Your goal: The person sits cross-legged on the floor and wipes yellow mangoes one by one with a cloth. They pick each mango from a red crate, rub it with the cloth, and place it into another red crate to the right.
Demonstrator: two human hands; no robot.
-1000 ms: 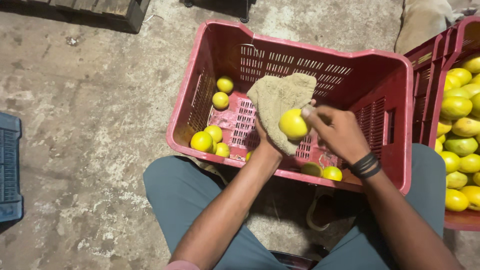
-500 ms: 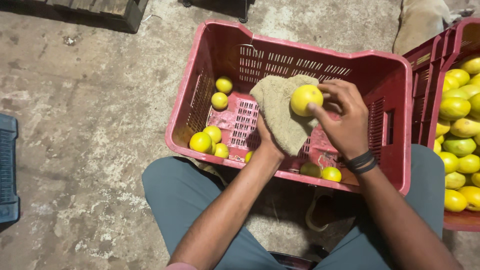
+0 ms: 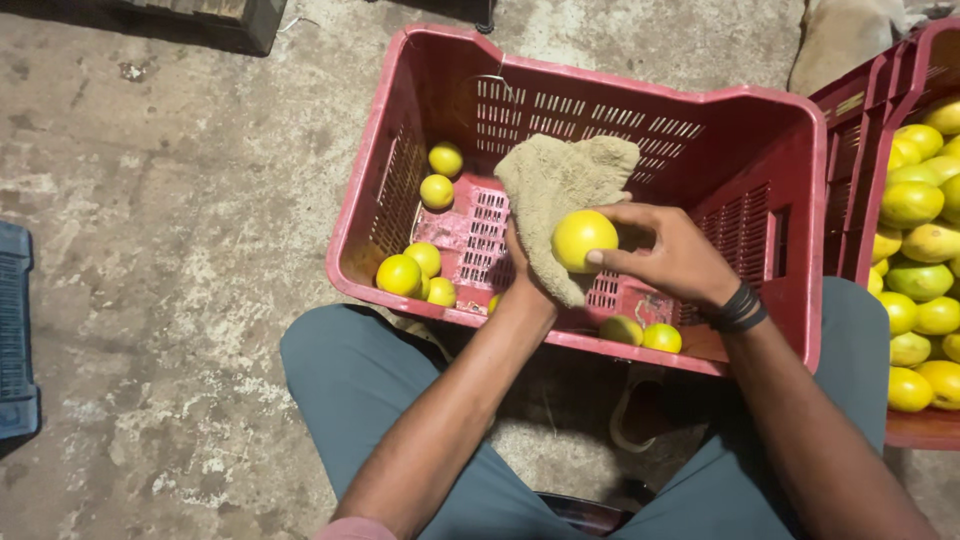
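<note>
The right hand (image 3: 672,258) grips a yellow fruit (image 3: 583,239) against the rag (image 3: 560,195) held by the left hand (image 3: 522,268) over the red crate (image 3: 640,85), where a few fruits (image 3: 412,272) sit near its left edge, while the full crate (image 3: 905,428) waits.

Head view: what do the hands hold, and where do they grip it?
The right hand pinches a yellow fruit by its sides with the fingertips. The left hand holds a beige cloth draped over it, cupped against the fruit.
</note>
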